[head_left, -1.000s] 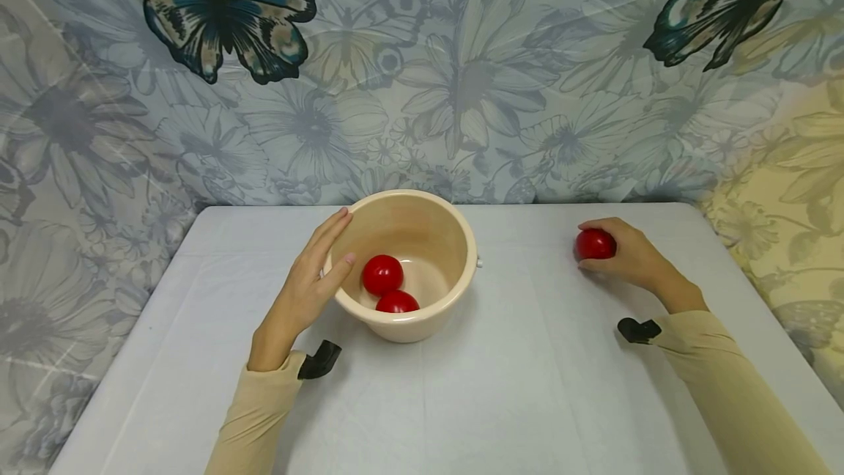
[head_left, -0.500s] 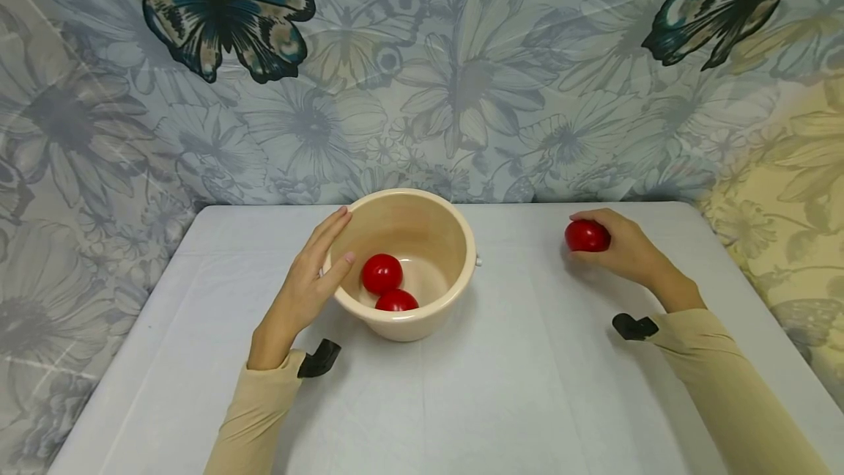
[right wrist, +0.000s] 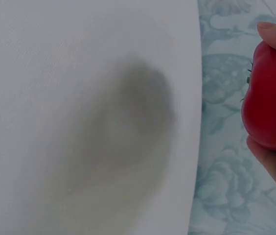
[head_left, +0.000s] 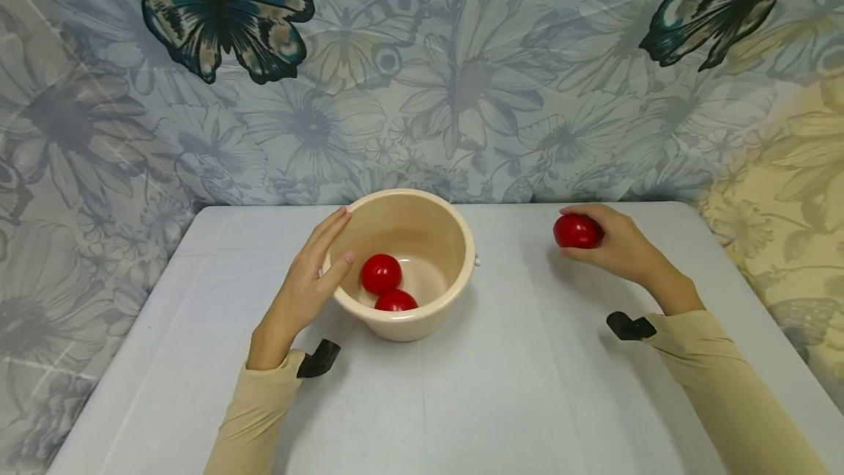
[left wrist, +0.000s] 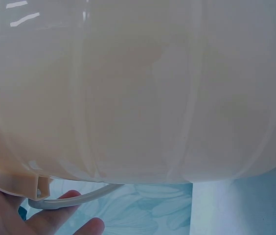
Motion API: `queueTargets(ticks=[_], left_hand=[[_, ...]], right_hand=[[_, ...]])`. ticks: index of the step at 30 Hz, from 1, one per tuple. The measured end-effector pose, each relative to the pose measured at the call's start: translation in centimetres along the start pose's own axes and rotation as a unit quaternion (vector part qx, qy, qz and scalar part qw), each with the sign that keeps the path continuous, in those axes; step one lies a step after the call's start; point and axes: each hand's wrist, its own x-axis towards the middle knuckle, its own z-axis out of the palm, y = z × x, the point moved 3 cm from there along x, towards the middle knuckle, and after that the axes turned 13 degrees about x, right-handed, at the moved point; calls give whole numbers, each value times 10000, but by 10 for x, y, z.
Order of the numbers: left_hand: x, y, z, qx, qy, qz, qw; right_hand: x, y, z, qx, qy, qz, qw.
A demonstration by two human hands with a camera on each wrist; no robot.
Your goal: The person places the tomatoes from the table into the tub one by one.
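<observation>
A beige plastic bucket (head_left: 405,328) stands on the white-covered table, tilted slightly in view, with two red tomatoes (head_left: 381,274) (head_left: 396,300) inside. My left hand (head_left: 300,288) rests against the bucket's left side and rim, fingers extended. In the left wrist view the bucket's wall (left wrist: 138,98) fills most of the picture, and the fingers show near its grey handle (left wrist: 79,199). Over at the right, my right hand (head_left: 620,244) holds a third tomato (head_left: 577,231) between thumb and fingers, above the table. The right wrist view shows green stem bits on this tomato (right wrist: 270,98).
The white tablecloth (head_left: 488,402) covers the table, whose back edge meets a floral fabric backdrop (head_left: 461,94) with large butterflies. A small handle joint (head_left: 478,260) sticks out from the bucket's right side. Black wrist mounts (head_left: 319,359) sit at both cuffs.
My right hand has lifted the tomato off the table and moved it a little to the left. The left hand and the bucket stay in place.
</observation>
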Motion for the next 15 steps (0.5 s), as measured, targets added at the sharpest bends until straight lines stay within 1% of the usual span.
queueTargets(ticks=[5,12,15], left_hand=[[-1,0,-1,-5,-20,-12,10000],[-1,-1,-1,-16,-18,-11,10000],[-1,-1,-1,-4,-14,-6,10000]], right_hand=[[4,-9,0,-51,-55,-162,9998],[5,-26,1,-42,-65,-115,9999],[6,-32,1,-23,-37,-173,9998]])
